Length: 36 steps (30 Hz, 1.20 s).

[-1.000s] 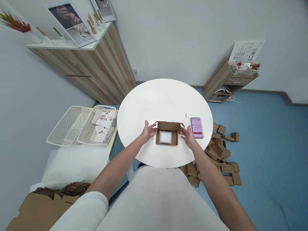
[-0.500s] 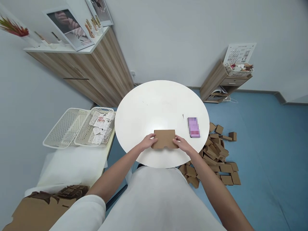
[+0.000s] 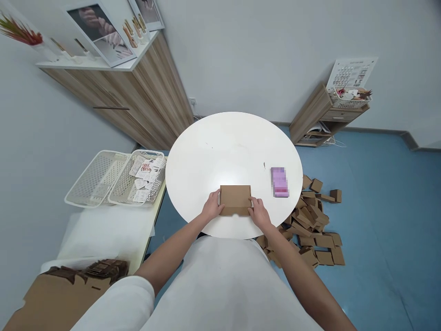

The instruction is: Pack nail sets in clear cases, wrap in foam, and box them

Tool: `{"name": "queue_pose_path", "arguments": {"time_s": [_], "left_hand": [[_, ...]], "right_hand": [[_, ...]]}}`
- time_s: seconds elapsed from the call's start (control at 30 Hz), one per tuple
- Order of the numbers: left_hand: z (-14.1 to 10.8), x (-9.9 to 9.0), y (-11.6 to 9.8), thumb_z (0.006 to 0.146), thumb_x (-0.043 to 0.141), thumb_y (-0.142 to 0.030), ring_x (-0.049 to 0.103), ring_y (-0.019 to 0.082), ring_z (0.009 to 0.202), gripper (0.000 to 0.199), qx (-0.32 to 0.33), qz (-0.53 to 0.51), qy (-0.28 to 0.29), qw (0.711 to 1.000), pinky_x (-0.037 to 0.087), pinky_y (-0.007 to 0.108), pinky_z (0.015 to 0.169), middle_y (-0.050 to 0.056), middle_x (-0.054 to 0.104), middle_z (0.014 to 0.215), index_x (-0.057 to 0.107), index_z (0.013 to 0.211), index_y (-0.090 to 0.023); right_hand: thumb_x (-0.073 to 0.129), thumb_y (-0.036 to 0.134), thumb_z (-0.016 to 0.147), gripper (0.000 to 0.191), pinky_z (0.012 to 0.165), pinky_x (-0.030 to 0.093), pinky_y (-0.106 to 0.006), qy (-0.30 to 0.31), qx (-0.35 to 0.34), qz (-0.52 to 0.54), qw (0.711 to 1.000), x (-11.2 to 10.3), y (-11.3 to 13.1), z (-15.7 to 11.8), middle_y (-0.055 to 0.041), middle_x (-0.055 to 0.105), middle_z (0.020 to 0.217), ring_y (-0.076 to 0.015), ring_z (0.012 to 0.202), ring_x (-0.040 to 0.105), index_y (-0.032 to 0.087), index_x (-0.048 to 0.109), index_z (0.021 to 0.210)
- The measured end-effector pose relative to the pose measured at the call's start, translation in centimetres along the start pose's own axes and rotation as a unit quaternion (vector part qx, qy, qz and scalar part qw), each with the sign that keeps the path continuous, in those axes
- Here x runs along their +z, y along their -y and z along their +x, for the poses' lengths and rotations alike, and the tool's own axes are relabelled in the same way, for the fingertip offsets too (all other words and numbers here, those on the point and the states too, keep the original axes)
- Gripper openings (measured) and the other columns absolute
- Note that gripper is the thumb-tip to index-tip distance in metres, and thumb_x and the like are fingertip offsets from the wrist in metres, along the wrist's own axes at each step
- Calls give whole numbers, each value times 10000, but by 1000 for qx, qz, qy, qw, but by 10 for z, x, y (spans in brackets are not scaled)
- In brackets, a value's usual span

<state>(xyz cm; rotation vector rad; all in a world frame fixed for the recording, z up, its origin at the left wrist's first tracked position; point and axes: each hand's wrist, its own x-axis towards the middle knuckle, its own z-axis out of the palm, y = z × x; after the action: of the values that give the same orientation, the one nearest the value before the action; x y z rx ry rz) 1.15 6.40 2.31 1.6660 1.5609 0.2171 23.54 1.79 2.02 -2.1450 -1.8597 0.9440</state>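
A small brown cardboard box lies near the front edge of the round white table. Its flat top faces up and looks closed. My left hand grips the box's left side, thumb at the near left corner. On the opposite side my right hand holds the right edge with thumb and fingers. A purple, pixelated item rests on the table to the right of the box.
Brown boxes are piled on the floor at the right. Two white baskets, one with paper cards, sit on a side table at the left, with flat cardboard below. Cabinets stand behind.
The box's near edge has come down and its top now looks flatter and larger. Both hands have shifted along its sides. The camera view has moved slightly.
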Motion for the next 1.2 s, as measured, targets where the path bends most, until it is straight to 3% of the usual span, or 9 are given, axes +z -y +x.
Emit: {"name": "queue_pose_path", "arguments": {"time_s": [0.2,0.33,0.53,0.7,0.87,1.07,1.2], "left_hand": [[2,3,0,734,542,-297,574,206,854,699,-26,21,-11,999,438,362,778,151,391,1267,215,1345,-204],[-2,4,7,737,537,-328,404,275,1171,642,5,53,-52,997,367,408,914,135,383,1296,290,1312,-189],[-26,5,18,749,525,-363,280,270,1275,648,57,52,-36,996,270,445,1014,105,327,1381,277,1328,-208],[-35,9,16,691,557,-232,369,250,1227,783,97,-29,16,995,316,400,1001,82,377,1361,177,1375,-226],[-36,8,10,665,582,-216,429,257,1153,794,108,-80,-12,991,360,393,950,90,443,1279,212,1367,-227],[-37,-9,-2,638,658,-412,502,226,940,831,96,-72,-16,993,428,364,811,78,487,1047,266,1350,-240],[-26,-24,-12,662,626,-429,508,194,833,728,80,-48,3,996,434,333,760,62,472,960,347,1303,-228]], "right_hand": [[411,196,807,394,653,437,-290,21,-26,-10,999,3,-3,0,-91,457,1106,-178,812,566,240,424,1199],[483,262,776,416,832,404,-374,-10,-49,-13,999,2,-4,-2,-105,435,1173,-238,1040,478,230,446,1189],[538,348,745,546,927,352,-429,-7,-67,14,998,5,-9,-11,-99,408,1261,-257,1136,416,239,384,1256],[568,291,716,664,959,354,-401,55,-64,72,994,14,-10,-15,-102,316,1369,-242,1224,357,227,298,1319],[596,278,687,712,923,400,-386,67,-36,167,983,11,-5,-19,-97,295,1379,-218,1087,480,242,291,1330],[625,392,672,730,819,456,-348,41,-16,226,973,-20,8,-15,-101,445,1210,-190,919,519,213,341,1320],[562,474,722,691,773,452,-348,82,5,251,965,-47,15,-5,-81,552,1068,-172,803,544,219,350,1329]]}}
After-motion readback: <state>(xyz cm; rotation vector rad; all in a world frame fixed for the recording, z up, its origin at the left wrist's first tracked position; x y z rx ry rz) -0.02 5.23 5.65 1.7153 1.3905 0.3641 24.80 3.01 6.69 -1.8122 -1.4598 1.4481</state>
